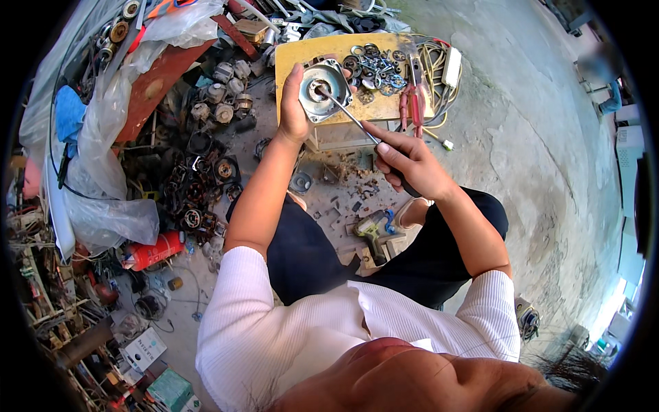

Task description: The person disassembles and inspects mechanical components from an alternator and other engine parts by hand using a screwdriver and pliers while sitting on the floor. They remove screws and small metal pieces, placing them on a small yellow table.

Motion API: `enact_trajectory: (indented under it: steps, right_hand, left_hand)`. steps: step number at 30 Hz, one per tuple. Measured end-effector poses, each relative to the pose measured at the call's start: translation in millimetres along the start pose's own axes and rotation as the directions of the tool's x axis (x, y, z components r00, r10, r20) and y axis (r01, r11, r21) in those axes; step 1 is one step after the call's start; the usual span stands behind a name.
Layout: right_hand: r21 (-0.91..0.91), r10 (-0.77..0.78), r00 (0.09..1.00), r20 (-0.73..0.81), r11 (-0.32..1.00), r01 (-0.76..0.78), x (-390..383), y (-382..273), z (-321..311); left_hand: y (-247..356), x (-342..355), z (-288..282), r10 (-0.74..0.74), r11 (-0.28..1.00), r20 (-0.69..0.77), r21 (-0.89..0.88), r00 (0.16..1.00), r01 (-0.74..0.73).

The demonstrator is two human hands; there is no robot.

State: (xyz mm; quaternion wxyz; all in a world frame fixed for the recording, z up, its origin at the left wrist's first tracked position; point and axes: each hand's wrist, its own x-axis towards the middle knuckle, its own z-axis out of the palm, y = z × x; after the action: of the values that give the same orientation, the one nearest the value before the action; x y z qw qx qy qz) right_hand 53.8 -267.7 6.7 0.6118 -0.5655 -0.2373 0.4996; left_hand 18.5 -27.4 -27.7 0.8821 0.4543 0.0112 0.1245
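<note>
Overhead, left hand (294, 110) grips the motor cover (325, 90) (grey metal); right hand (410, 167) clasps a screwdriver (347, 114).

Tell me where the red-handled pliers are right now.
In the head view, the red-handled pliers lie on the right part of the yellow board, beside the pile of washers, just right of the metal motor cover.

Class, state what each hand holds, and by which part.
Left hand grips the round metal cover by its edge; right hand holds the screwdriver by its handle.
</note>
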Motion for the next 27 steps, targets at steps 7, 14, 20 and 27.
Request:
enact_trajectory:
  steps: [7,14,20,27]
  right_hand:
    - [0.143,0.010,1.000,0.025,0.990,-0.013,2.3,0.4,-3.4]
    - [0.313,0.080,0.996,0.028,0.946,-0.085,-0.5,-5.4,-2.9]
    - [0.085,0.018,0.999,-0.047,0.996,-0.014,-3.1,5.5,-2.3]
    - [-0.155,-0.058,0.998,-0.021,0.986,0.054,-6.8,2.7,-8.5]
  left_hand:
    - [2.3,0.9,0.7,0.004,1.000,-0.056,-0.011,0.998,-0.005]
    - [-2.0,-0.2,8.9,0.044,0.998,-0.063,0.046,0.997,-0.041]
    - [-6.9,-2.5,11.3,-0.069,0.998,0.019,0.006,0.997,0.069]
    - [1.1,-7.9,14.5,-0.147,0.989,0.090,-0.003,0.985,0.148]
